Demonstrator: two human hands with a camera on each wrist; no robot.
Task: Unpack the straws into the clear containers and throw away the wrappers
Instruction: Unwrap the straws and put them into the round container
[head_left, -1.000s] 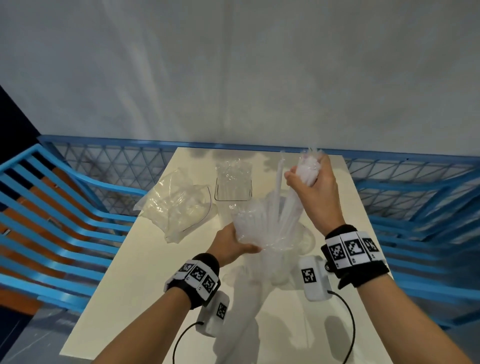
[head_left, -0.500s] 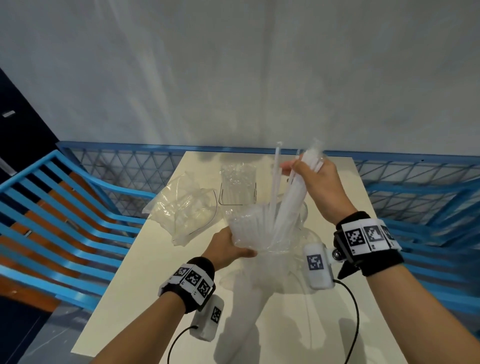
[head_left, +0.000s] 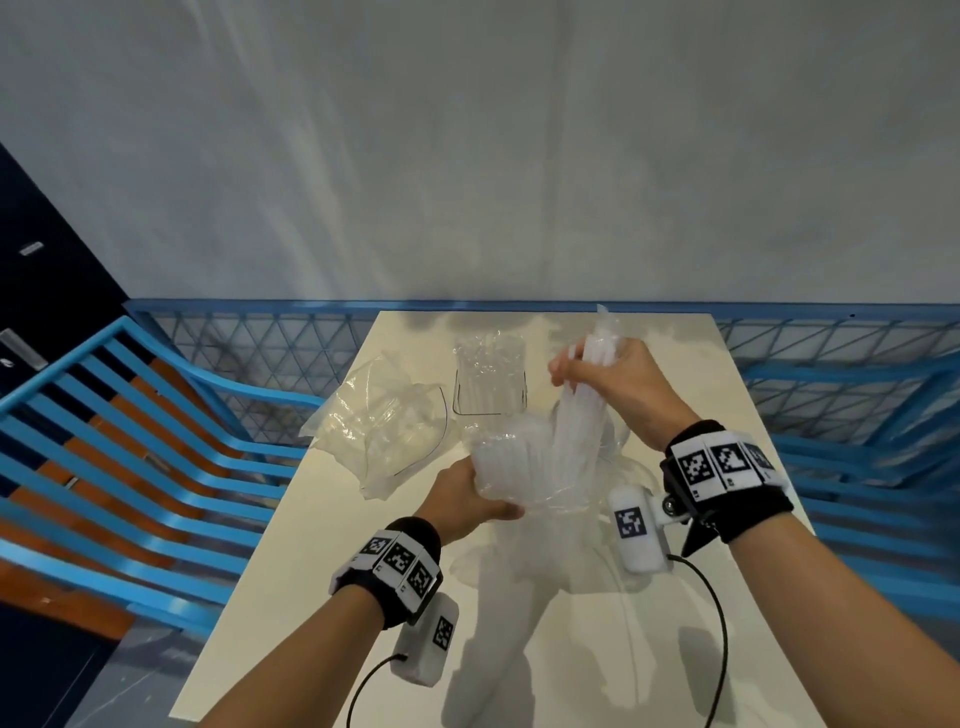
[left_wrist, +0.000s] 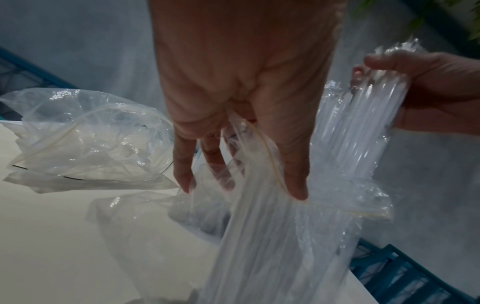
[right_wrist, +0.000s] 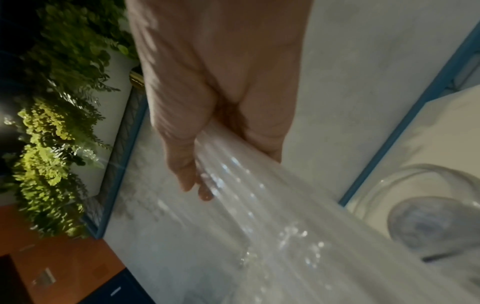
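Note:
A bundle of clear wrapped straws (head_left: 576, 431) rises out of a clear plastic bag (head_left: 514, 467) above the cream table (head_left: 322, 545). My right hand (head_left: 618, 379) grips the bundle near its top. My left hand (head_left: 483, 493) holds the bag's mouth from the left; in the left wrist view the left hand (left_wrist: 233, 164) has its thumb and fingers on the bag's rim (left_wrist: 272, 205), with the straws (left_wrist: 363, 127) to the right. In the right wrist view the right hand (right_wrist: 215, 123) curls round the straws (right_wrist: 272, 205). A clear square container (head_left: 488, 384) stands behind them.
A second crumpled clear bag (head_left: 384, 426) lies on the table at the left. A round clear container (right_wrist: 428, 205) sits on the table below my right hand. Blue metal railings (head_left: 156, 467) border the table on the left, right and back. A grey wall rises behind.
My right hand still holds the straw bundle lifted from the bag. A single straw that stuck up above the bundle half a second ago no longer shows. My left hand keeps its hold.

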